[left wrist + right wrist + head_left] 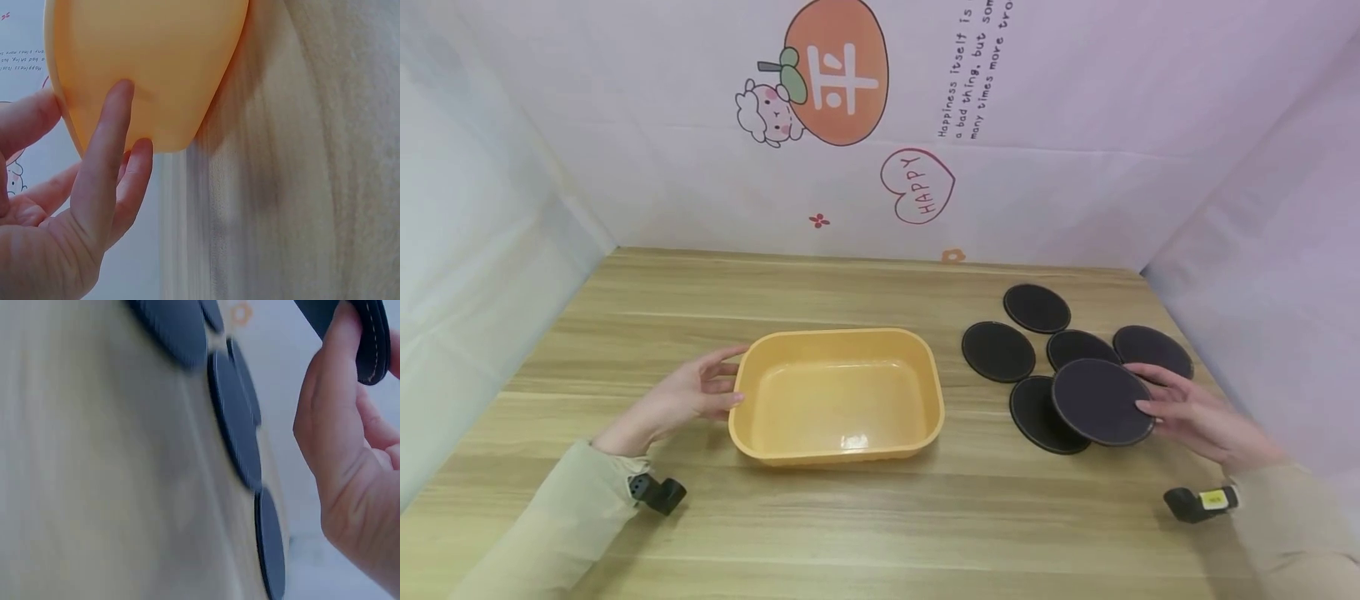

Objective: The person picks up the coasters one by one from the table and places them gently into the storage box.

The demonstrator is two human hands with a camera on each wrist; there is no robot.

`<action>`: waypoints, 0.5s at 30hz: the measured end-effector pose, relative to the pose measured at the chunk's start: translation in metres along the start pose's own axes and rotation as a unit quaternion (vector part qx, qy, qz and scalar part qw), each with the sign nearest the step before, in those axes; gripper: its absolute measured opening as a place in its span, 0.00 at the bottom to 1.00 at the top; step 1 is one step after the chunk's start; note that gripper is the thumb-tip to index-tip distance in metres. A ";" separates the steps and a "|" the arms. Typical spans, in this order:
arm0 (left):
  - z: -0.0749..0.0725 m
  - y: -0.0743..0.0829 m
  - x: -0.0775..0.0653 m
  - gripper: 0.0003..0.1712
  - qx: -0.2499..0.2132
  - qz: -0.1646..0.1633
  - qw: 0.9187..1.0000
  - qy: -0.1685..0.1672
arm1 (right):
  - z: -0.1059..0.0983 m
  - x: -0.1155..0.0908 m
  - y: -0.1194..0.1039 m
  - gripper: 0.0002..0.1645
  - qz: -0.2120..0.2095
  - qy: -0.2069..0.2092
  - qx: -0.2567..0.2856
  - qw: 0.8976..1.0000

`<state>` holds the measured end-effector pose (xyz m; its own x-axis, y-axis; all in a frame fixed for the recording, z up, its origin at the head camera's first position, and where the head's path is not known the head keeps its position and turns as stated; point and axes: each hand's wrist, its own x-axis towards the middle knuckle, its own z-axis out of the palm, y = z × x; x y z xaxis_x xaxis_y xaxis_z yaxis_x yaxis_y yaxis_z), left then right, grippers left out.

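Observation:
A yellow rectangular plastic basin [838, 392] stands on the wooden table. My left hand [703, 392] holds its left side, the thumb at the rim and the other fingers against the outer wall, as the left wrist view [94, 181] shows. My right hand [1187, 412] pinches the edge of a round black coaster [1101, 402], thumb on top and fingers beneath. That coaster is tilted and raised above the table, partly covering another black coaster [1037, 421]. In the right wrist view, the held coaster [373, 344] shows pale stitching along its edge.
Several more round black coasters lie on the right of the table, among them a far one [1037, 308], one nearest the basin [997, 352] and a rightmost one [1153, 350]. A white printed cloth [1037, 192] hangs behind the table [880, 533], with plain cloth at both sides.

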<state>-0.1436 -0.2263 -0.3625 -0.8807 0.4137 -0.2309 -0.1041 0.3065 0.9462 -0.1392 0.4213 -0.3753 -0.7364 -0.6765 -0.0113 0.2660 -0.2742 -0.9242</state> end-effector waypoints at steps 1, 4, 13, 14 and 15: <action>0.000 0.000 0.000 0.45 0.000 0.000 1.000 -0.001 | 0.004 0.005 0.000 0.37 -0.003 0.006 0.002 1.000; 0.000 0.001 0.001 0.45 -0.002 -0.001 1.000 -0.004 | 0.017 0.021 -0.001 0.36 -0.014 0.015 0.008 1.000; -0.001 0.000 0.003 0.46 0.006 0.002 1.000 -0.007 | 0.061 0.079 -0.010 0.31 -0.025 -0.004 0.021 0.999; 0.000 0.001 0.003 0.46 0.005 0.003 1.000 -0.008 | 0.065 0.085 -0.012 0.31 -0.023 -0.002 0.016 1.000; 0.000 0.001 0.003 0.46 0.003 0.002 1.000 -0.008 | 0.070 0.091 -0.014 0.30 -0.020 0.000 0.012 1.000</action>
<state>-0.1461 -0.2252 -0.3624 -0.8732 0.4290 -0.2312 -0.0978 0.3105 0.9455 -0.1665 0.3157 -0.3370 -0.7470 -0.6643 0.0254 0.2516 -0.3178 -0.9142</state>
